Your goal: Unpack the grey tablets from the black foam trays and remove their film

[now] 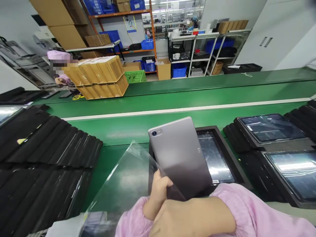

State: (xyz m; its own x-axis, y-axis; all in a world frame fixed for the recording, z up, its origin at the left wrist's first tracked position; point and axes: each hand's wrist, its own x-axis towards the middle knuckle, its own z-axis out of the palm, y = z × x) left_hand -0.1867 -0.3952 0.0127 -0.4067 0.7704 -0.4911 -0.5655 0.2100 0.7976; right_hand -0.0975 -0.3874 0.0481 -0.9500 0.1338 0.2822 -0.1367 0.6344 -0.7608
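A grey tablet (179,154), its back with the camera towards me, is held tilted above the green work surface. My left hand (159,187) grips its lower left edge, thumb lying over the back. A clear plastic sheet or sleeve (123,177) spreads left of the tablet and passes by my left hand; whether it lies over or under the fingers is hard to tell. My right hand (170,217) crosses in front of my left wrist, its fingers hidden at the bottom edge. Behind the held tablet, another tablet (213,158) lies screen up in a black tray (222,141).
Stacked black trays (46,141) stand at left. More trays with tablets (274,126) are at right. A green conveyor with a white line (182,109) runs across. Yellow partitioned boxes (101,79) stand far left, near a person in a pink cap (59,55). Shelves line the back.
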